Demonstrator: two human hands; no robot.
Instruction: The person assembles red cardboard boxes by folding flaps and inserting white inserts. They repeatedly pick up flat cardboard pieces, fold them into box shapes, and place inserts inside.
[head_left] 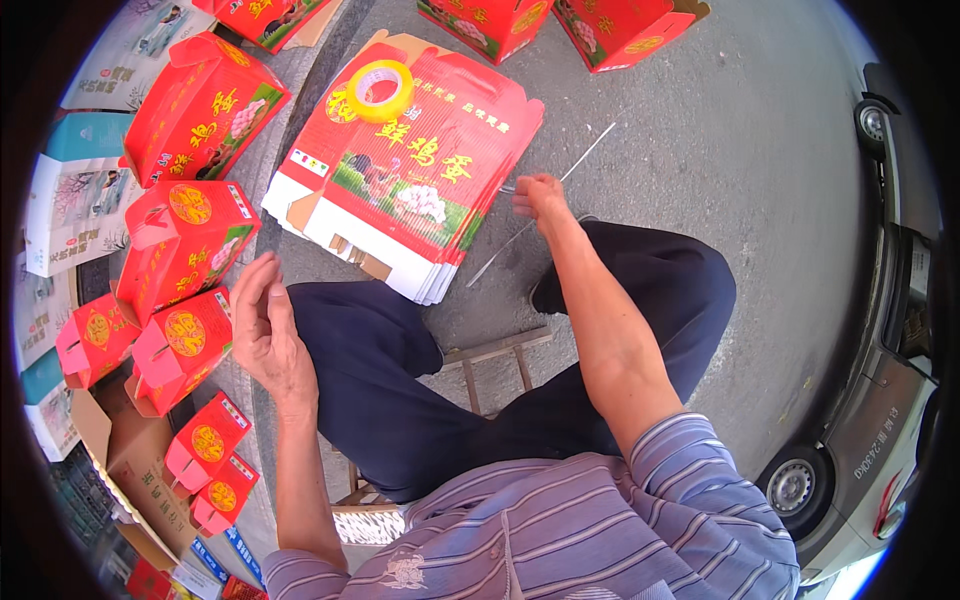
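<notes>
A stack of flat red egg cartons with white lower flaps lies on the ground in front of my knees. On its upper left part rests a roll of yellow packing tape. My right hand is just beyond the stack's right edge, its fingers closed. A small greyish bit shows at the fingertips, too small to make out. My left hand is raised beside my left knee, fingers extended and nothing in them. Close to it stands a folded-up red egg carton.
More folded-up red cartons line the left side, beside white and teal boxes and an open brown cardboard box. Other red cartons stand ahead. A thin pale strip lies on the pavement. A vehicle is parked at right.
</notes>
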